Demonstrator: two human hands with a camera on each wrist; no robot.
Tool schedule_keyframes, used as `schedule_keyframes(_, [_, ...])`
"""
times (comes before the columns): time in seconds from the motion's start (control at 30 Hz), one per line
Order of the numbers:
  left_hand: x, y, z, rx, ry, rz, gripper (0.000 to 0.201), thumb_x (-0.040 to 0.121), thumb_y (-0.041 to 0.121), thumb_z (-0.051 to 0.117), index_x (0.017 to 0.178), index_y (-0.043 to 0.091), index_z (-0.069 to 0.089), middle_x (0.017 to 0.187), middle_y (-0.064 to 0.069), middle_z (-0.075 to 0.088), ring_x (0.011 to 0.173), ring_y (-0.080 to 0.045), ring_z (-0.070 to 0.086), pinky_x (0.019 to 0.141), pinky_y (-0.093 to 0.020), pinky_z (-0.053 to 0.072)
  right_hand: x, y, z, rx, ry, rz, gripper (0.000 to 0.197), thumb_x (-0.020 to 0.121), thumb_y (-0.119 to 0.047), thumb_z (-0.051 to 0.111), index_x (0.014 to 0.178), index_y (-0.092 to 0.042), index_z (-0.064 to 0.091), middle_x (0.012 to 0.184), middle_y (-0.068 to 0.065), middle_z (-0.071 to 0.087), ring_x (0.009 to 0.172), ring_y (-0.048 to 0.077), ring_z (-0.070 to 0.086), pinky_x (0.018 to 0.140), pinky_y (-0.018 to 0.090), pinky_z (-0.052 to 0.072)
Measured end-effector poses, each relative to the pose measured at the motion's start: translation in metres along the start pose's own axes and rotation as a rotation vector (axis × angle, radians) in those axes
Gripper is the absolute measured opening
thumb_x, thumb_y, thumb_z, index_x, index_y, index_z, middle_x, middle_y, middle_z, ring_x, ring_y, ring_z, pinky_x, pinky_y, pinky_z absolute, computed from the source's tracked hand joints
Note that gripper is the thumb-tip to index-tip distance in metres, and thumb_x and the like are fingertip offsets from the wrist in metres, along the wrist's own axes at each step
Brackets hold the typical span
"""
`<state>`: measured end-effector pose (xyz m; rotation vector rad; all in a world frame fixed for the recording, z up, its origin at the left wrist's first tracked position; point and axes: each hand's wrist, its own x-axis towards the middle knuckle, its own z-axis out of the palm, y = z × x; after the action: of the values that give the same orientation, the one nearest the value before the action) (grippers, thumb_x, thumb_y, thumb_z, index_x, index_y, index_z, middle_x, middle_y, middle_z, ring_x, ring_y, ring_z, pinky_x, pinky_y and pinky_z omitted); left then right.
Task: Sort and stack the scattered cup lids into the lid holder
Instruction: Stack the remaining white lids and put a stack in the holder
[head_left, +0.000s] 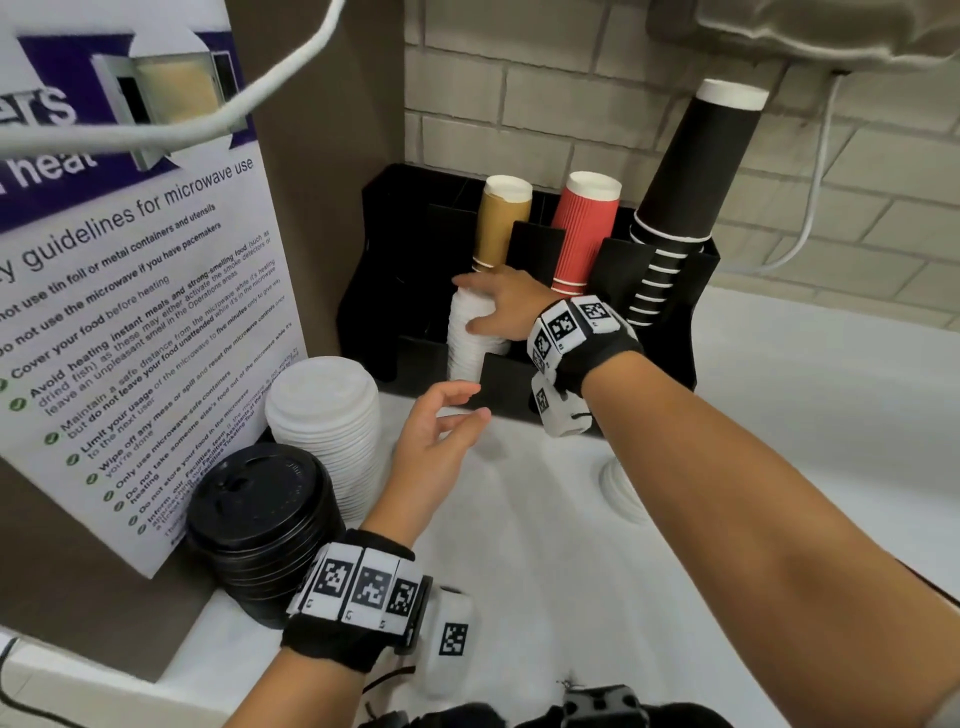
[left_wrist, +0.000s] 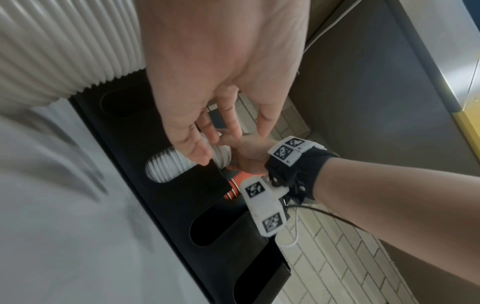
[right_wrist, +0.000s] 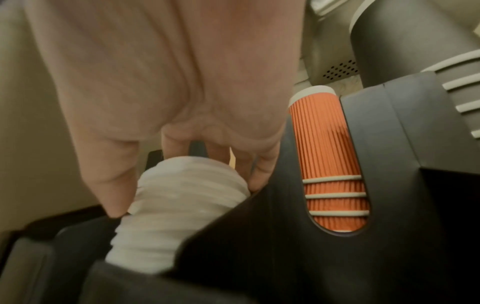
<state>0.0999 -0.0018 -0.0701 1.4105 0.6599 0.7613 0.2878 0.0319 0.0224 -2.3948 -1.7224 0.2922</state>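
A black lid holder stands against the tiled wall. Its front left slot holds a stack of small white lids, also seen in the right wrist view. My right hand grips the top of that stack, thumb on one side and fingers over the far side. My left hand hovers in front of the holder with relaxed, spread fingers and holds nothing. A tall stack of larger white lids and a stack of black lids stand on the counter to the left.
Tan cups, red ribbed cups and black cups fill the holder's rear slots. A few white lids lie on the white counter under my right forearm. A microwave notice leans at the left.
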Motion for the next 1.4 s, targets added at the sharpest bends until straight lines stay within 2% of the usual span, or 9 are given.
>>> schedule_keyframes(0.1, [0.001, 0.0, -0.002, 0.015, 0.01, 0.0, 0.022, 0.092, 0.017, 0.065, 0.112, 0.026, 0.064, 0.114, 0.012, 0.059, 0.099, -0.009, 0.062, 0.101, -0.044, 0.049, -0.007, -0.004, 0.01, -0.138, 0.004, 0.025, 0.085, 0.082, -0.037, 0.069, 0.151, -0.031, 0.02, 0.153, 0.011, 0.025, 0.137, 0.034, 0.026, 0.109, 0.049, 0.03])
schedule_keyframes(0.37, [0.001, 0.001, 0.001, 0.017, 0.0, -0.004, 0.023, 0.091, 0.018, 0.066, 0.111, 0.03, 0.064, 0.117, 0.01, 0.06, 0.102, -0.011, 0.062, 0.101, -0.046, 0.049, -0.018, -0.019, 0.044, -0.402, 0.174, 0.048, 0.07, 0.097, -0.025, 0.049, 0.154, -0.022, 0.007, 0.15, 0.015, 0.022, 0.133, 0.033, 0.027, 0.102, 0.042, 0.037])
schedule_keyframes(0.5, [0.0, 0.002, 0.002, 0.018, -0.017, -0.003, 0.024, 0.092, 0.017, 0.064, 0.114, 0.027, 0.063, 0.119, 0.008, 0.059, 0.103, -0.01, 0.061, 0.1, -0.042, 0.05, -0.029, -0.019, 0.031, -0.233, 0.157, 0.072, 0.083, 0.092, -0.039, 0.057, 0.153, -0.028, 0.003, 0.155, 0.012, 0.011, 0.14, 0.035, 0.016, 0.11, 0.047, 0.027])
schedule_keyframes(0.67, [0.0, 0.001, 0.003, 0.004, -0.027, 0.007, 0.022, 0.093, 0.014, 0.063, 0.111, 0.027, 0.063, 0.119, 0.004, 0.057, 0.097, -0.007, 0.06, 0.091, -0.03, 0.053, -0.082, 0.015, -0.004, 0.342, 0.413, 0.187, 0.074, 0.087, -0.044, 0.062, 0.149, -0.026, 0.025, 0.146, 0.013, 0.033, 0.134, 0.033, 0.032, 0.109, 0.05, 0.03])
schedule_keyframes(0.77, [0.0, -0.001, 0.004, -0.008, -0.035, 0.006, 0.021, 0.093, 0.014, 0.063, 0.105, 0.031, 0.063, 0.115, 0.007, 0.057, 0.094, -0.006, 0.059, 0.081, -0.02, 0.051, -0.134, 0.056, -0.007, 0.467, 0.505, 0.433, 0.043, 0.09, -0.032, 0.06, 0.128, -0.012, 0.054, 0.127, 0.015, 0.058, 0.116, 0.028, 0.054, 0.098, 0.034, 0.04])
schedule_keyframes(0.87, [0.0, -0.001, 0.006, -0.036, -0.04, 0.007, 0.022, 0.093, 0.011, 0.062, 0.103, 0.031, 0.063, 0.111, 0.008, 0.056, 0.091, -0.005, 0.058, 0.081, -0.021, 0.051, -0.175, 0.087, 0.01, 0.369, 0.257, 0.717, 0.033, 0.094, -0.029, 0.053, 0.118, -0.007, 0.06, 0.125, 0.016, 0.06, 0.114, 0.03, 0.054, 0.085, 0.03, 0.037])
schedule_keyframes(0.97, [-0.002, 0.001, 0.01, -0.049, -0.054, 0.009, 0.023, 0.093, 0.011, 0.062, 0.104, 0.03, 0.063, 0.109, 0.008, 0.056, 0.092, -0.006, 0.057, 0.086, -0.026, 0.051, -0.19, 0.092, 0.033, 0.317, 0.007, 0.844, 0.058, 0.088, -0.038, 0.062, 0.138, -0.015, 0.046, 0.138, 0.01, 0.052, 0.122, 0.028, 0.051, 0.09, 0.031, 0.038])
schedule_keyframes(1.13, [-0.005, 0.003, 0.017, -0.051, -0.083, 0.013, 0.022, 0.093, 0.011, 0.062, 0.104, 0.03, 0.063, 0.11, 0.008, 0.056, 0.094, -0.005, 0.058, 0.085, -0.025, 0.051, -0.182, 0.093, 0.057, 0.266, -0.219, 0.76, 0.097, 0.066, -0.038, 0.084, 0.146, -0.03, 0.031, 0.142, 0.004, 0.044, 0.126, 0.027, 0.048, 0.085, 0.029, 0.038])
schedule_keyframes(1.4, [-0.009, 0.004, 0.019, -0.03, -0.086, 0.014, 0.022, 0.094, 0.012, 0.061, 0.105, 0.031, 0.062, 0.113, 0.007, 0.056, 0.097, -0.008, 0.058, 0.086, -0.025, 0.051, -0.173, 0.09, 0.068, 0.081, -0.241, 0.698, 0.085, 0.063, -0.038, 0.083, 0.133, -0.025, 0.038, 0.12, 0.008, 0.048, 0.105, 0.032, 0.056, 0.079, 0.038, 0.05])
